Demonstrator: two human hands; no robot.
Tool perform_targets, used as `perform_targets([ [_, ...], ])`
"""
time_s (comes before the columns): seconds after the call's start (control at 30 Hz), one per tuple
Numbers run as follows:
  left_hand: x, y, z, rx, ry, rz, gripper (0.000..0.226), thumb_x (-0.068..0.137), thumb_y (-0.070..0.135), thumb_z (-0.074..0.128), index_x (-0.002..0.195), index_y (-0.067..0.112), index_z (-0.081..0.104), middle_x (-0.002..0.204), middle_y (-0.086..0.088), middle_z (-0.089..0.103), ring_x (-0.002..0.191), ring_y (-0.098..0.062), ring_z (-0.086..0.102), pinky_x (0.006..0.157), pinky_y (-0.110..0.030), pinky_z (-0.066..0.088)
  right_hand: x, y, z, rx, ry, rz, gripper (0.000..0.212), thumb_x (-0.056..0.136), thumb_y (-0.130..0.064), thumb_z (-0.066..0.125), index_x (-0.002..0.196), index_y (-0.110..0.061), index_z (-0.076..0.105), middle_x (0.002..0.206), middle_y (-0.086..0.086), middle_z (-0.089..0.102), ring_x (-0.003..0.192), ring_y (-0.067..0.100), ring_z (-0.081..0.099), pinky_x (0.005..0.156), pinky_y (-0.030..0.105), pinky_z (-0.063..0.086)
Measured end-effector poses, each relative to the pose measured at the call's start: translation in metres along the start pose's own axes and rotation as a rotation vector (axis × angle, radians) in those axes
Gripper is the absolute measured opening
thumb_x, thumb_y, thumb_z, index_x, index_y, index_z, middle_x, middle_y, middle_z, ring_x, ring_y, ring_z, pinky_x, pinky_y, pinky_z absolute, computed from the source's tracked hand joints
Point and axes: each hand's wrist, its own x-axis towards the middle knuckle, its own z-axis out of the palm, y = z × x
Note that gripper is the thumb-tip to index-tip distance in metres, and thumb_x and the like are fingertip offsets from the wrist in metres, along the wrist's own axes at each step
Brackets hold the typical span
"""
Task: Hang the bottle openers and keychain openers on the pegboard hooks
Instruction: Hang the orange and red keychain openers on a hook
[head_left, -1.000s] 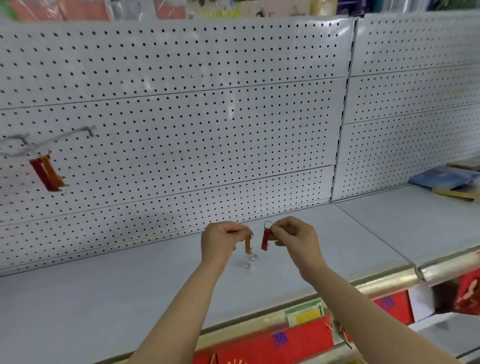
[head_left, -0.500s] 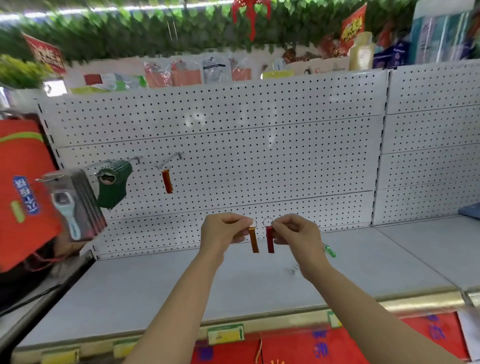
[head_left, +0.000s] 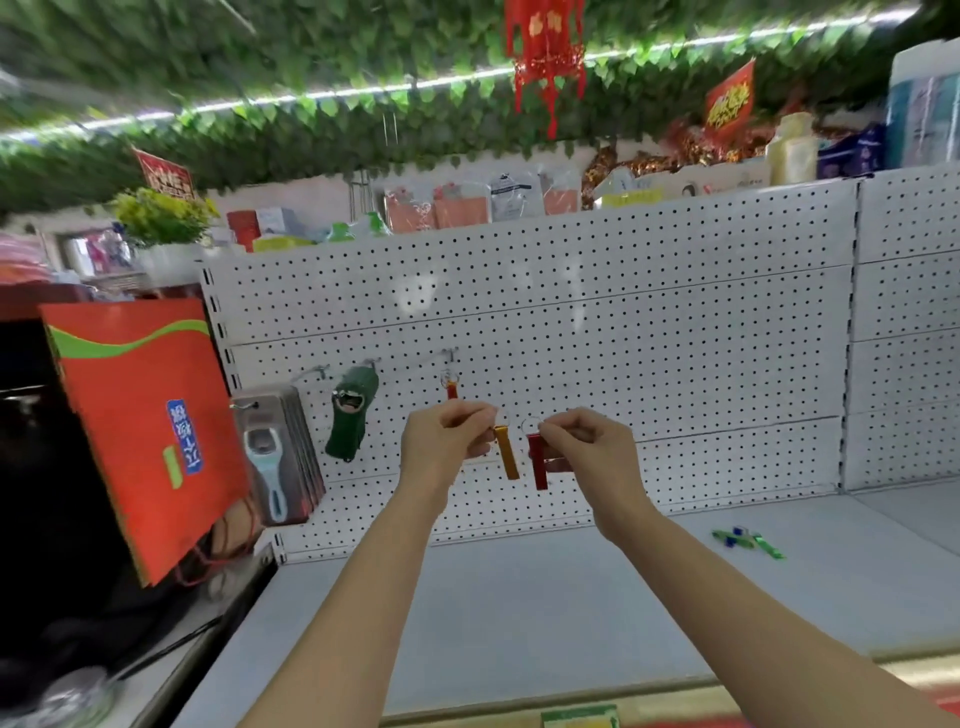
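Pinching the ring end of a slim gold metal keychain opener (head_left: 506, 453), the left hand (head_left: 448, 435) is raised before the white perforated pegboard (head_left: 649, 332); the right hand (head_left: 589, 441) pinches a matching dark red metal keychain opener (head_left: 537, 462) just beside it, both bars hanging down between the two hands; behind the left hand another red keychain opener (head_left: 451, 387) hangs on a hook; a green bottle opener (head_left: 350, 413) hangs further left; green and blue openers (head_left: 748, 541) lie on the grey shelf (head_left: 519, 623), well right of the hands.
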Motion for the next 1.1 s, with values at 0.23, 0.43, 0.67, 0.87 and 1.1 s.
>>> perform_targets([
  [0.23,0.032,0.006,-0.034,-0.026,0.04,0.055,0.008,0.087,0.013,0.074,0.094,0.01,0.078,0.085,-0.011,0.077,0.076,-0.019,0.072,0.073,-0.025,0.061,0.011,0.001,0.047,0.009,0.02,-0.041,0.004,0.087,-0.005,0.066,0.085,-0.001,0.068,0.077,0.012,0.075,0.074,0.025,0.073,0.067,0.03,0.059],
  [0.43,0.052,0.014,-0.043,-0.046,0.08,0.094,0.005,0.087,0.012,0.074,0.085,0.016,0.077,0.083,-0.008,0.077,0.073,-0.016,0.071,0.073,-0.027,0.061,0.024,-0.001,0.065,0.0,0.006,-0.055,0.005,0.087,-0.004,0.066,0.083,-0.002,0.068,0.075,0.01,0.074,0.068,0.018,0.072,0.06,0.023,0.055],
  [0.67,0.08,0.01,-0.04,0.061,0.092,0.033,0.005,0.085,0.011,0.075,0.083,0.014,0.077,0.081,-0.006,0.077,0.077,-0.019,0.073,0.073,-0.029,0.062,0.043,0.003,0.072,-0.042,-0.026,-0.062,0.005,0.086,-0.004,0.067,0.083,0.0,0.069,0.076,0.013,0.074,0.072,0.023,0.072,0.064,0.029,0.059],
  [0.87,0.09,-0.005,-0.035,0.163,0.12,0.067,0.016,0.087,0.01,0.073,0.073,0.02,0.075,0.076,-0.003,0.076,0.077,-0.019,0.074,0.073,-0.03,0.062,0.054,0.007,0.069,-0.051,-0.026,-0.069,0.006,0.086,-0.004,0.066,0.082,-0.002,0.069,0.078,0.015,0.074,0.074,0.027,0.072,0.069,0.035,0.06],
  [1.1,0.097,-0.014,-0.036,0.34,0.115,0.193,0.01,0.088,0.016,0.073,0.086,0.026,0.076,0.084,0.006,0.076,0.077,-0.012,0.073,0.078,-0.033,0.062,0.058,0.006,0.08,-0.038,-0.04,-0.085,0.007,0.086,-0.004,0.065,0.085,0.002,0.068,0.073,0.01,0.074,0.065,0.017,0.071,0.063,0.028,0.058],
])
